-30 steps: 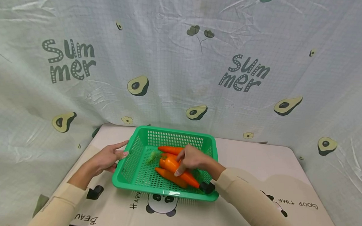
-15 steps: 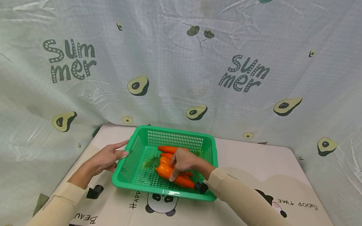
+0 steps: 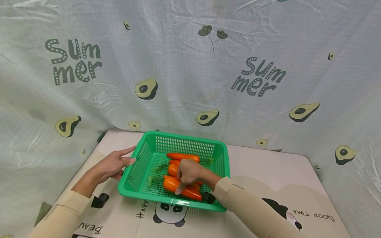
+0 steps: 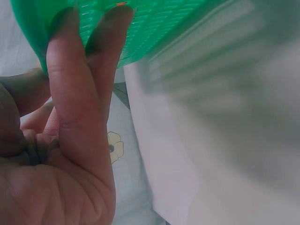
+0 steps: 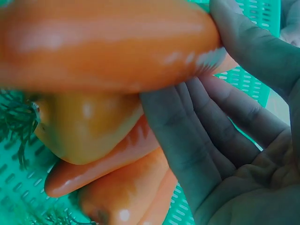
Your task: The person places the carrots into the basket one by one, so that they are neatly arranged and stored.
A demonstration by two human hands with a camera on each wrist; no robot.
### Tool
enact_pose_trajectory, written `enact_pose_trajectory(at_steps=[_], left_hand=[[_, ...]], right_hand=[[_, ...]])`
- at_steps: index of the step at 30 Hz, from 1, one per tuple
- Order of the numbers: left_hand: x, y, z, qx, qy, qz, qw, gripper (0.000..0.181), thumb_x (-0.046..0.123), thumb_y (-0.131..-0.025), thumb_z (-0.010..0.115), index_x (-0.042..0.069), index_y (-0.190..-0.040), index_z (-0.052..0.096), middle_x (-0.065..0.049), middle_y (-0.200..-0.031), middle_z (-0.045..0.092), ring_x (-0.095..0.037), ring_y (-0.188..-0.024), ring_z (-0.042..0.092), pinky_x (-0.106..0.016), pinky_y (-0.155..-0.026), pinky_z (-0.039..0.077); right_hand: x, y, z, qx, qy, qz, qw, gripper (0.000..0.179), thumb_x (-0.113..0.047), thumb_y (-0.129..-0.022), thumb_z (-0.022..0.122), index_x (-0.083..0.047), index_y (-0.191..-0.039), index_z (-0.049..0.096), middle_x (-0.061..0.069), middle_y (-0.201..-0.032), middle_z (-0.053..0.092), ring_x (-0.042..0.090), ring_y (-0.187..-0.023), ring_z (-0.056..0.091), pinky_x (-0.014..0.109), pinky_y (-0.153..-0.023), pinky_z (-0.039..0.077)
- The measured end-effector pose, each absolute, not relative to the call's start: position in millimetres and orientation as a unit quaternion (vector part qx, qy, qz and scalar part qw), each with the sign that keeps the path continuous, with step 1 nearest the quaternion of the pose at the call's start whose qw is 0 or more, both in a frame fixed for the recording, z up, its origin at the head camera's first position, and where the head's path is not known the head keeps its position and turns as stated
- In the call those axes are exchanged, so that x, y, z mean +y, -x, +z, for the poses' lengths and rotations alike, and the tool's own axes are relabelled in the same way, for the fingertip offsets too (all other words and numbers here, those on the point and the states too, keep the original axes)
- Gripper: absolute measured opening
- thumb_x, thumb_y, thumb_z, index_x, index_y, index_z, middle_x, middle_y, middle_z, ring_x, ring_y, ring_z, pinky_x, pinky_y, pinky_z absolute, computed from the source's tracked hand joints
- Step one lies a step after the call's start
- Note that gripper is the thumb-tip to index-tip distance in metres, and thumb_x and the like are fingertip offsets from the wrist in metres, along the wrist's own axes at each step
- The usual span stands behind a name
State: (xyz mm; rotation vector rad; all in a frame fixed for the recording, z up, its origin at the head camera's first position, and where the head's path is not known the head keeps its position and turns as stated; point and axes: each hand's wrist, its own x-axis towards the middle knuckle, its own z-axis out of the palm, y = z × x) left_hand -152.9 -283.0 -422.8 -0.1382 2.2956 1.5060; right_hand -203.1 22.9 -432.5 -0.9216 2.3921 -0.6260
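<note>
A green plastic basket (image 3: 183, 137) with slotted walls stands on the table. My left hand (image 3: 111, 165) holds its left side, thumb at the rim, while the left wrist view shows fingers against the outer wall (image 4: 159, 23). Inside the basket, my right hand (image 3: 190, 172) pinches a shiny orange carrot (image 3: 192, 194) between thumb and fingers. In the right wrist view this carrot (image 5: 108, 47) lies across the top, over other carrots (image 5: 126, 187). Behind the hand are another carrot (image 3: 183, 157) and a rounder orange one (image 3: 173, 170), partly hidden. Feathery green tops (image 3: 157, 180) spread to their left.
A pale table mat (image 3: 255, 170) printed with pandas and words lies under the basket. Behind it hangs a light curtain (image 3: 180, 62) with avocado prints. A black object (image 3: 208, 197) shows beside the right wrist, at the basket's front right.
My right hand has moved left and toward the front of the basket, bringing the carrot lower, alongside the front wall. More of the back carrots shows. My left hand stays at the rim.
</note>
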Motion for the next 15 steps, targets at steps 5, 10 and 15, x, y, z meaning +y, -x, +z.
enact_pose_trajectory(at_steps=[5, 10, 15], left_hand=[[-283.6, 152.6, -423.2, 0.817, 0.046, 0.54, 0.197, 0.069, 0.022, -0.113, 0.048, 0.014, -0.169, 0.01, -0.018, -0.108, 0.078, -0.026, -0.072, 0.079, -0.04, -0.063, 0.064], [-284.5, 153.5, -421.7, 0.814, 0.05, 0.545, 0.197, 0.068, 0.022, -0.112, 0.048, 0.016, -0.169, 0.01, -0.018, -0.108, 0.078, -0.025, -0.073, 0.078, -0.04, -0.064, 0.064], [-285.8, 153.6, -420.3, 0.814, 0.05, 0.543, 0.198, 0.069, 0.022, -0.112, 0.047, 0.015, -0.169, 0.01, -0.019, -0.11, 0.077, -0.025, -0.073, 0.078, -0.04, -0.064, 0.064]], right_hand=[[21.1, 202.3, -434.8, 0.885, 0.334, -0.212, 0.245, 0.052, -0.028, -0.07, 0.099, -0.019, -0.048, 0.052, -0.011, -0.049, 0.033, 0.006, -0.049, 0.025, 0.02, -0.048, 0.024], [20.4, 202.6, -435.4, 0.889, 0.329, -0.213, 0.235, 0.034, -0.033, -0.07, 0.098, -0.015, -0.059, 0.072, -0.011, -0.053, 0.054, 0.006, -0.053, 0.042, 0.019, -0.051, 0.039], [20.2, 204.1, -437.2, 0.883, 0.335, -0.232, 0.233, 0.034, -0.027, -0.072, 0.097, -0.013, -0.056, 0.071, -0.011, -0.052, 0.053, 0.005, -0.052, 0.041, 0.019, -0.049, 0.037]])
